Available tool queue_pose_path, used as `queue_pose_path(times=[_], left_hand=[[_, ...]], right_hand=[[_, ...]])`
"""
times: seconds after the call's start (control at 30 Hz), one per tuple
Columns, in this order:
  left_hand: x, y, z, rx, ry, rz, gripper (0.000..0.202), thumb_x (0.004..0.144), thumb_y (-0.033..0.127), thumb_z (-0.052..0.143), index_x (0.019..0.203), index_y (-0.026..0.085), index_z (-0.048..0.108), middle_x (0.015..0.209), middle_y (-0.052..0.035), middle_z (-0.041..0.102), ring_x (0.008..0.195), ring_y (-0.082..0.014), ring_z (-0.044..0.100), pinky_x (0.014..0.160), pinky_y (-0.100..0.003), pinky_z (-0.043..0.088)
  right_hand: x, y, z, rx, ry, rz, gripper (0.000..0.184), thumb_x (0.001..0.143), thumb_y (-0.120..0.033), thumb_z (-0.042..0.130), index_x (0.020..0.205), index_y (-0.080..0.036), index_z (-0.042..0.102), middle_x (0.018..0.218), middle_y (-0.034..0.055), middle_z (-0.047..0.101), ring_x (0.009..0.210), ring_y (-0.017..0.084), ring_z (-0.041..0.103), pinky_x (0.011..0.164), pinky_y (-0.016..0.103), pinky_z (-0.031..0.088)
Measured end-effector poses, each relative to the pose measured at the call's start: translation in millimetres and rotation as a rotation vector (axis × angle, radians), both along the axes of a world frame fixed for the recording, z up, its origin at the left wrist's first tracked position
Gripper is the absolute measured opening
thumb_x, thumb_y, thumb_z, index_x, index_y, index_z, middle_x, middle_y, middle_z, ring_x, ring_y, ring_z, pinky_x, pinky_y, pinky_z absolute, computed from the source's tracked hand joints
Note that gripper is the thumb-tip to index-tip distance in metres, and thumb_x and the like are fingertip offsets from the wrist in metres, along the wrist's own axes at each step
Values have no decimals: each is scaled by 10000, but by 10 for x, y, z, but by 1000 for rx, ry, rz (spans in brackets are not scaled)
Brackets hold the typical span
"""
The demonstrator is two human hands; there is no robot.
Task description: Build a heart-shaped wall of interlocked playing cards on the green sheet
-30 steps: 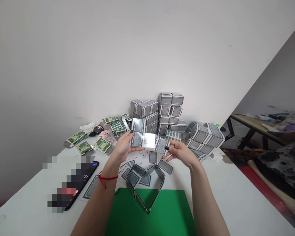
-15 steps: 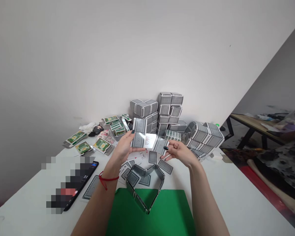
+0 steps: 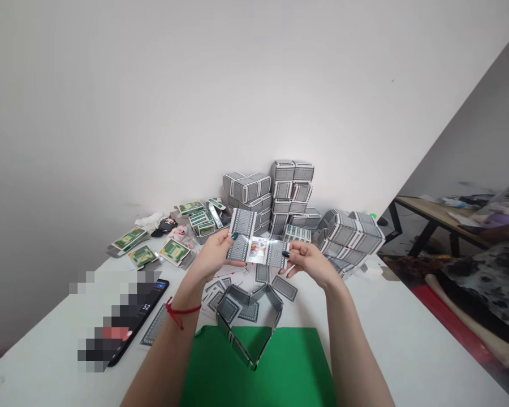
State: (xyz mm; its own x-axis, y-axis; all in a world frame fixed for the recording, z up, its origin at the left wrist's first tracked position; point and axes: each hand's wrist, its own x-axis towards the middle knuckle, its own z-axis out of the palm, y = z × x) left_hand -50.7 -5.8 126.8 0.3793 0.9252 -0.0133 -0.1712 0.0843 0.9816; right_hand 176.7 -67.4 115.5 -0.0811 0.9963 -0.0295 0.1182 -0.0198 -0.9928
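Note:
Between my two hands, above the table, are several playing cards set edge to edge, grey patterned backs showing and one face-up picture card in the middle. My left hand, with a red string bracelet on its wrist, pinches the left cards, thumb on top and fingers beneath. The right end card is pinched by my right hand. Just below stands a heart-shaped ring of folded cards, partly over a green mat. Loose cards lie around it.
Folded-card blocks are stacked at the back and right. Green card boxes and small figures sit at the left. A phone lies near my left forearm on the white table.
My right hand's card has turned level, and the face-up card between now lies flatter and shows its picture. The left cards have tilted flatter too. The heart-shaped ring stays put.

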Motion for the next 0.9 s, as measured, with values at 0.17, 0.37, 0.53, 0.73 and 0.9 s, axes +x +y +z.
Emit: queue_pose_path(times=[0.17, 0.37, 0.53, 0.73, 0.9], left_hand=[[93, -17, -39, 58, 49, 23, 169, 763, 308, 553, 869, 186, 602, 762, -23, 616, 655, -175, 583, 498, -295, 523], [219, 38, -162, 323, 147, 131, 175, 777, 320, 523, 786, 170, 612, 696, -2, 585, 686, -152, 533, 630, -241, 451], [257, 66, -236, 384, 103, 196, 236, 811, 352, 471, 852, 159, 599, 724, -8, 568, 687, -146, 493, 641, -232, 407], [324, -11, -223, 468, 193, 381, 189, 845, 276, 402, 769, 169, 538, 680, 12, 507, 671, -137, 467, 661, -236, 377], [385, -77, -208, 498, 264, 448, 202, 866, 279, 351, 795, 177, 511, 673, 9, 495, 630, -138, 449, 611, -241, 353]], right_hand=[[-64, 4, 6, 23, -18, 0, 255, 699, -390, 638, 776, -159, 565, 605, 10, 641, 596, 188, 672, 481, 261, 534], [-143, 3, 16, 70, 26, -3, 318, 701, -449, 642, 764, -148, 559, 567, -10, 611, 590, 184, 672, 474, 252, 533], [-235, 1, 27, 139, 75, -17, 345, 691, -450, 656, 831, -153, 550, 597, -8, 630, 579, 178, 669, 468, 251, 536], [-343, 70, -57, 168, 116, -105, 374, 667, -458, 676, 849, -165, 530, 497, -54, 526, 561, 205, 669, 409, 242, 514], [-435, 102, -95, 221, 155, -104, 341, 733, -469, 605, 869, -190, 462, 657, -10, 596, 534, 179, 652, 345, 232, 487]])
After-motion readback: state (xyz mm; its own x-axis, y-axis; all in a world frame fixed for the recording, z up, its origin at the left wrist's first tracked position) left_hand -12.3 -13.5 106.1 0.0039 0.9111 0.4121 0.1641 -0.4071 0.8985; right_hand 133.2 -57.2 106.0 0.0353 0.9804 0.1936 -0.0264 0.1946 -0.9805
